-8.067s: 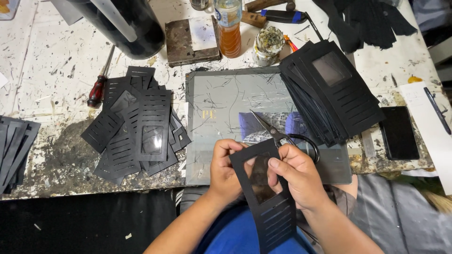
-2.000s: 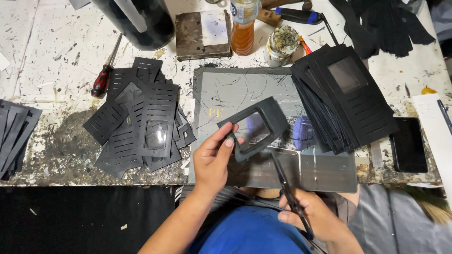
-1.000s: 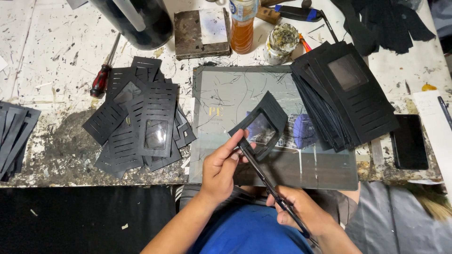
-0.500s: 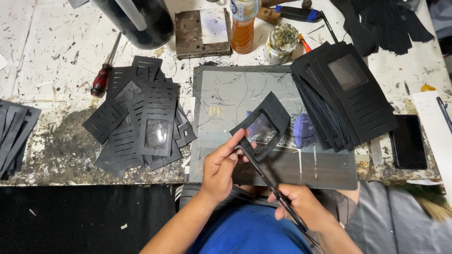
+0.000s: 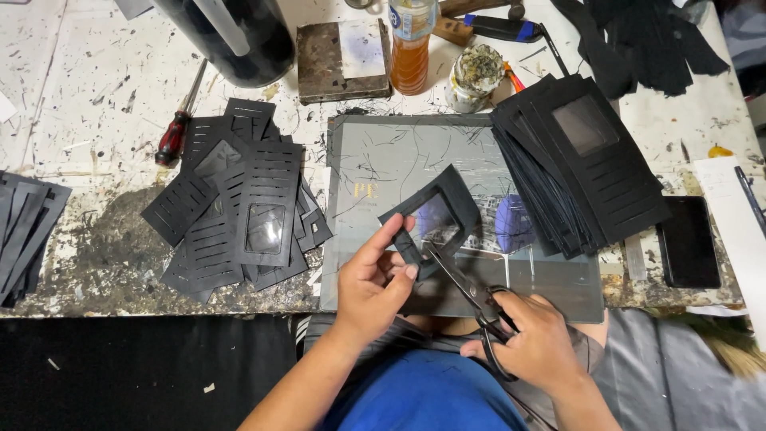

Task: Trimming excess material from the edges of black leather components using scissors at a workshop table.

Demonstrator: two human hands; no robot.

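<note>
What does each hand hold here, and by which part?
The left hand pinches the black windowed card piece by its lower left edge. The right hand grips the scissors by the handle loops.

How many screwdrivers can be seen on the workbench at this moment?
1. A red-handled screwdriver lies at the upper left of the bench, beside the loose pile of black slotted pieces. Others could be hidden under the piles.
</note>
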